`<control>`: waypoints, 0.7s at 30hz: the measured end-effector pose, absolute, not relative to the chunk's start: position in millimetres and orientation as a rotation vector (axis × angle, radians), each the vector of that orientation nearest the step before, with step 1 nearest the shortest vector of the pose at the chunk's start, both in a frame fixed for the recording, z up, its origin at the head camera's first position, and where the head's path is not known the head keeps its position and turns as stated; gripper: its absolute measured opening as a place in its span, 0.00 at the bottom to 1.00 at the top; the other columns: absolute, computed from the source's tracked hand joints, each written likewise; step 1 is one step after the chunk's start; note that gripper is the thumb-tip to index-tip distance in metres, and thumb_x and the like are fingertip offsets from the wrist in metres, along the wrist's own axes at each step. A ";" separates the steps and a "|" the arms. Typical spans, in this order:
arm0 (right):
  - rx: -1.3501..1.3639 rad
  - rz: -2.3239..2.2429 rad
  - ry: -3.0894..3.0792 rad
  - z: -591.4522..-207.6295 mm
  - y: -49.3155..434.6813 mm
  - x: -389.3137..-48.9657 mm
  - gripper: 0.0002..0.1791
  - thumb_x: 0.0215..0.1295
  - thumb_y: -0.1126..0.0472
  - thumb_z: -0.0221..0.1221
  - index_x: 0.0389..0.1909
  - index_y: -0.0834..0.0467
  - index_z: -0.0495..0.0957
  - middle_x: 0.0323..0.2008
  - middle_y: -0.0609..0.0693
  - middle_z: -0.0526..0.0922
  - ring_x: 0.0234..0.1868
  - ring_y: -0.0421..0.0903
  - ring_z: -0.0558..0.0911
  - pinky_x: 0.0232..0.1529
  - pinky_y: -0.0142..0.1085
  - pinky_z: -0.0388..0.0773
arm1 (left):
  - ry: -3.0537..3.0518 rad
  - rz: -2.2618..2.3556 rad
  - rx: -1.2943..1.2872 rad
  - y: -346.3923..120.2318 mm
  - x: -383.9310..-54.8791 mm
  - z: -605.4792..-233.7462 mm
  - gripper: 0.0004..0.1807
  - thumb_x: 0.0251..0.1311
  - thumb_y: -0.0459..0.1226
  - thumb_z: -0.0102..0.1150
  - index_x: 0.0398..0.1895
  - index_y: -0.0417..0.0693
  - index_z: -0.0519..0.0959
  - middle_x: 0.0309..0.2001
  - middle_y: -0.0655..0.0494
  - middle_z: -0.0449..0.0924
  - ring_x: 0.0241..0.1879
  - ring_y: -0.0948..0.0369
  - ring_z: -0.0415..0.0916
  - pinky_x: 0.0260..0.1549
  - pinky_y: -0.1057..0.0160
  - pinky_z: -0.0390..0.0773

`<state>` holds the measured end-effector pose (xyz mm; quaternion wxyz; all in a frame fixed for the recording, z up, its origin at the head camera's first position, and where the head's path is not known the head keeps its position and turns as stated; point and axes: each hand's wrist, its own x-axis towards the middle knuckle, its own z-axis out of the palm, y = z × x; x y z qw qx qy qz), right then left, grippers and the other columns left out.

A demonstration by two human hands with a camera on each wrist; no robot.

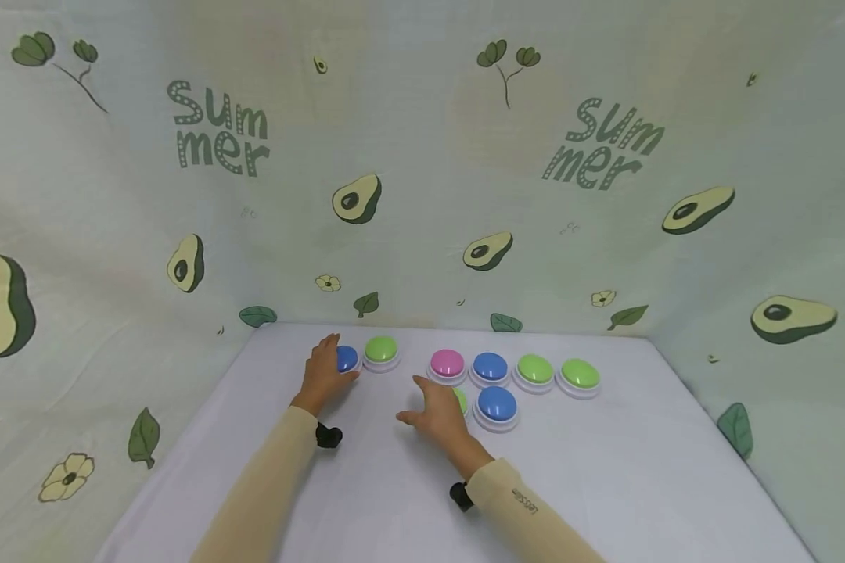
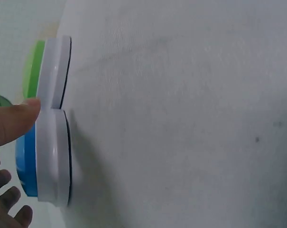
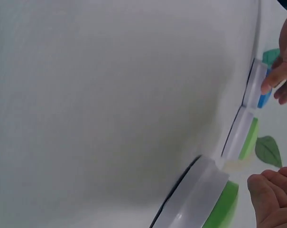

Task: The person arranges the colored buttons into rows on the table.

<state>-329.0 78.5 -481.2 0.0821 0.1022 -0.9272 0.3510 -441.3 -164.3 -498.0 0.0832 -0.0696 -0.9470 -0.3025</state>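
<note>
At the far left of the table, my left hand [image 1: 324,375] reaches over a blue push button [image 1: 348,359] on a white round base. Its thumb [image 2: 20,116] lies by the button's rim in the left wrist view, with the other fingers spread beyond. Right beside that one stands a green button [image 1: 380,349]. My right hand [image 1: 442,418] hovers nearer the middle, thumb and forefinger apart and nothing between them. Behind it, a second green button [image 1: 461,399] is partly hidden, next to a blue button [image 1: 497,403].
A back row holds a pink button [image 1: 447,363], a blue button [image 1: 490,366] and two green ones [image 1: 535,368]. All stand on a white table [image 1: 641,461]. A printed cloth [image 1: 408,117] hangs behind and along both sides.
</note>
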 end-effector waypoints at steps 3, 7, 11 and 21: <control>0.325 1.081 -2.775 -485.5 66.6 -329.6 0.42 0.53 0.54 0.81 0.67 0.67 0.77 0.61 0.64 0.83 0.63 0.63 0.80 0.65 0.55 0.79 | -2.887 -1.016 -0.131 -171.6 -442.7 -505.7 0.52 0.61 0.37 0.74 0.81 0.32 0.52 0.78 0.29 0.54 0.76 0.33 0.55 0.74 0.31 0.59; 0.330 1.092 -2.778 -487.4 57.5 -332.6 0.42 0.52 0.53 0.81 0.66 0.67 0.78 0.60 0.63 0.84 0.62 0.63 0.81 0.65 0.54 0.79 | -2.903 -1.136 -0.071 -175.7 -442.3 -509.4 0.49 0.64 0.37 0.72 0.80 0.32 0.53 0.77 0.29 0.57 0.75 0.33 0.57 0.74 0.33 0.60; 0.331 1.136 -2.773 -488.2 51.6 -332.6 0.42 0.53 0.53 0.81 0.66 0.68 0.77 0.62 0.64 0.83 0.64 0.63 0.80 0.67 0.53 0.78 | -2.869 -1.138 -0.109 -182.3 -436.0 -507.9 0.45 0.63 0.36 0.74 0.77 0.31 0.59 0.74 0.28 0.62 0.74 0.33 0.60 0.74 0.34 0.61; 0.335 1.162 -2.782 -494.2 43.8 -336.2 0.42 0.54 0.53 0.80 0.66 0.69 0.77 0.63 0.65 0.82 0.66 0.63 0.79 0.69 0.54 0.75 | -2.939 -1.230 -0.194 -194.3 -420.0 -503.5 0.48 0.51 0.40 0.84 0.74 0.39 0.70 0.71 0.33 0.70 0.70 0.35 0.68 0.69 0.33 0.68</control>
